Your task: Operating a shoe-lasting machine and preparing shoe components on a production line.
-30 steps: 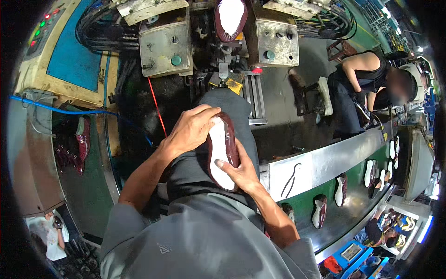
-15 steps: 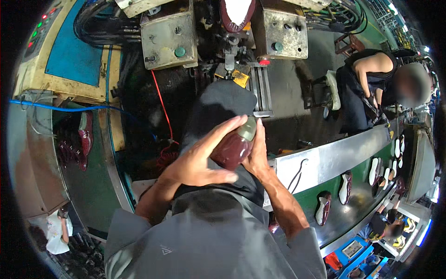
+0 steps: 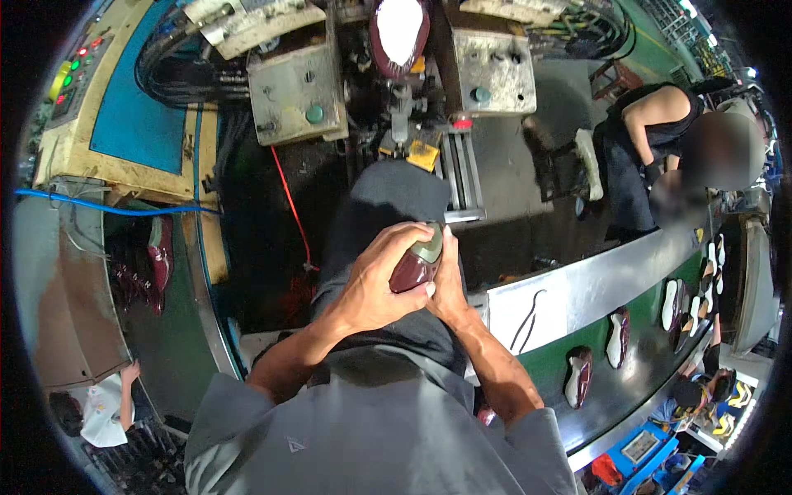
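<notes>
Over the thigh (image 3: 396, 198), left hand (image 3: 371, 272) and right hand (image 3: 450, 280) are clamped on a maroon shoe (image 3: 408, 275) from opposite sides, probably for steadiness. Far ahead, another shoe (image 3: 400, 37) stands on a machine (image 3: 495, 74), white underside upward, perhaps keeping it reachable.

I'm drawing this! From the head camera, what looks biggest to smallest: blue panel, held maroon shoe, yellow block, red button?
1. Blue panel
2. Maroon shoe, visible part only
3. Yellow block
4. Red button
</notes>
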Available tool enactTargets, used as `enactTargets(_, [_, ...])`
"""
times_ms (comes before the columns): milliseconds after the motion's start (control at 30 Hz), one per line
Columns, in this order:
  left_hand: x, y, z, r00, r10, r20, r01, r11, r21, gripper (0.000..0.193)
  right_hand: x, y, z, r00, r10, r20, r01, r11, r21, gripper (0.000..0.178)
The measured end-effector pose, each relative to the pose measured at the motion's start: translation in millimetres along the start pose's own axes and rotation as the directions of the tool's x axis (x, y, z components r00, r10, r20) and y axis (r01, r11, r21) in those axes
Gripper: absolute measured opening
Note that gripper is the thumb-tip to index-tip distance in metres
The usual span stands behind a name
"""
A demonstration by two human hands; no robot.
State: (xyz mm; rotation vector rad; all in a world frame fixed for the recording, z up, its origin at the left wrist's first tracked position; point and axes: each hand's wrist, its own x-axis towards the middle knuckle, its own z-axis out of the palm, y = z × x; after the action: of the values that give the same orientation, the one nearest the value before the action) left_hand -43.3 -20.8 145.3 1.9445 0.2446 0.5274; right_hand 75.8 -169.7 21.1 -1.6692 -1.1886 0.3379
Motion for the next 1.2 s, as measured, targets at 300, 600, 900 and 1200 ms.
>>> enactTargets(300, [43, -107, -5, 0.848, -0.522, 0.095, 0.480, 0.678, -0.556, 0.050, 14, -65, -58, 0.908, 0.375, 0.189, -0.372, 0.927, -0.049, 0.099])
enactTargets(600, [42, -155, 22, 0.990, -0.011, -0.138, 0.030, 0.991, 0.133, 0.034, -20, -70, -46, 0.908, 0.140, 0.396, 0.167, 0.744, -0.647, 0.081])
enactTargets(900, [39, -170, 13, 0.918, -0.338, 0.208, 0.386, 0.882, -0.270, 0.021, -22, -47, -77, 0.875, 0.171, 0.453, 0.040, 0.907, -0.418, 0.068])
enactTargets(1200, [193, -172, -68, 0.794, -0.198, -0.575, 0.148, 0.980, -0.133, 0.048, 37, -59, -110, 0.981, 0.189, 0.038, -0.151, 0.874, -0.462, 0.062])
